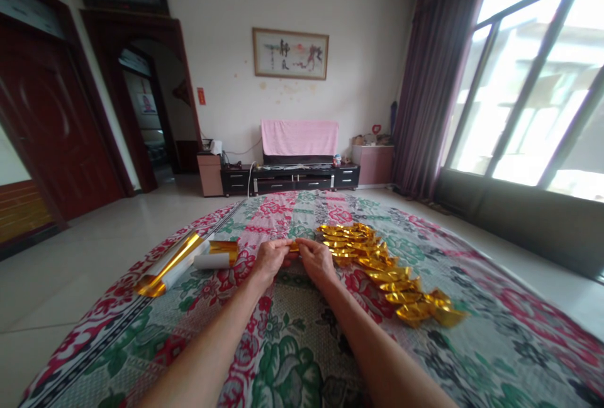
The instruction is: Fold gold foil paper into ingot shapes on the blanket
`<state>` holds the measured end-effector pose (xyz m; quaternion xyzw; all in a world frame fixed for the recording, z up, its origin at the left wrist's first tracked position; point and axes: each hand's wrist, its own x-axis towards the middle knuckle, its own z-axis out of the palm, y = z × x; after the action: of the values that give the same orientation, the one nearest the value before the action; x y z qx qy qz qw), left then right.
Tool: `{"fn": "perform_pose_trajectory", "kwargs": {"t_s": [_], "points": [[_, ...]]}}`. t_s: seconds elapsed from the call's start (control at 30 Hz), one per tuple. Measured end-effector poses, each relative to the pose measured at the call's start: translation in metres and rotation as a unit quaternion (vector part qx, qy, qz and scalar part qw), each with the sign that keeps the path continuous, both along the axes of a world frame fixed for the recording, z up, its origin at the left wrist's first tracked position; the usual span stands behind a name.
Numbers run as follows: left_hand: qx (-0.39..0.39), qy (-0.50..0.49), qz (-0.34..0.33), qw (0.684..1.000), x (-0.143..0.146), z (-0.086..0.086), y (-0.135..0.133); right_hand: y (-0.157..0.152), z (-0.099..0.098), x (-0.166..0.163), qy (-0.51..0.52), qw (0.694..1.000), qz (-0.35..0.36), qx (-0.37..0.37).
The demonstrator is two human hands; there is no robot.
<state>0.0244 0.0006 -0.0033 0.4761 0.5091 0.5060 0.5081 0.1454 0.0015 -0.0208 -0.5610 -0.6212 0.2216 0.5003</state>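
Note:
Both hands meet over the middle of the flowered cloth (287, 358), closed on a small piece of gold foil paper (294, 247). My left hand (274, 258) pinches its left end, and my right hand (317, 259) grips the right end. Most of the piece is hidden by the fingers. Right of my right hand, several folded gold paper ingots (377, 257) lie in overlapping rows that slant toward me. Left of my left hand are curled gold-and-white foil sheets (177, 260) and a shorter rolled sheet (214, 261).
Beyond the cloth's far edge stands a low black cabinet (297, 178) with a pink cloth (300, 137) draped over something on it. Large windows (528, 93) and a purple curtain (438, 75) are on the right. A dark red door (56, 112) and a doorway stand on the left.

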Motion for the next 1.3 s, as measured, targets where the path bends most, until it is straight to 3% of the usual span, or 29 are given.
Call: {"fn": "perform_pose_trajectory", "kwargs": {"t_s": [1.3], "points": [[0.022,0.057,-0.01,0.998,0.0008,-0.0011,0.0011,-0.0094,0.0102,-0.0006,-0.038,0.999,-0.001,-0.01]]}}
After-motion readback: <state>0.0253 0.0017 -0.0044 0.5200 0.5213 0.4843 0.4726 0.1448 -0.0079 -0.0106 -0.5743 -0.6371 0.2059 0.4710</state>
